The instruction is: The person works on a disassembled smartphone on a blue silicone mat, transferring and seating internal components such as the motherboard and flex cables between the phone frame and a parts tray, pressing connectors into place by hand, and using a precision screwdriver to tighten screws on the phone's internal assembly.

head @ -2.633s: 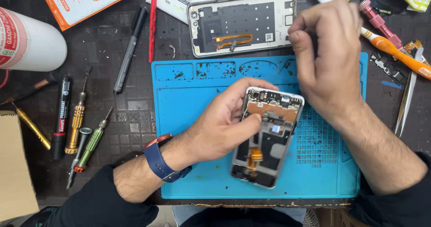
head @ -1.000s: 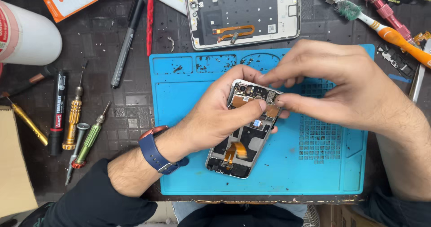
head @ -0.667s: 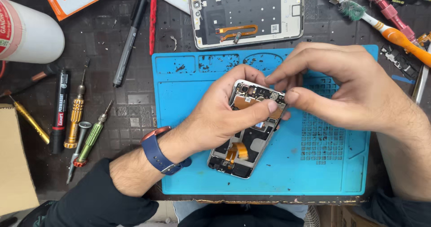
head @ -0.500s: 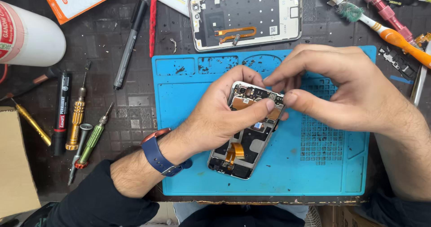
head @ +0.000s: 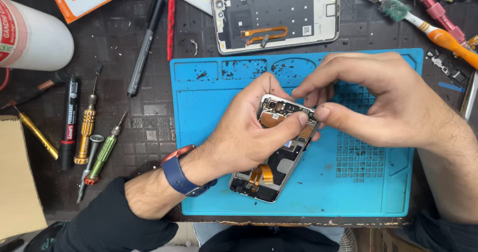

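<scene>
An opened phone body (head: 271, 175) with orange flex cables lies tilted on the blue repair mat (head: 368, 192). My left hand (head: 249, 127) grips its upper half, thumb pressed across the top near the camera. My right hand (head: 383, 100) comes in from the right, fingertips pinched at the phone's top right corner; what they pinch is too small to see. The phone's detached back cover (head: 276, 15) lies face up beyond the mat.
Left of the mat lie screwdrivers (head: 102, 155), a black marker (head: 68, 122), a black pen (head: 144, 45) and a red tool (head: 171, 18). A white bottle (head: 35, 38) lies far left. A toothbrush with orange handle (head: 438, 33) sits top right. Cardboard (head: 17, 182) at left edge.
My right hand came down from the back cover area to the phone's top edge. The phone was tilted and shifted slightly; over the last second both hands barely move.
</scene>
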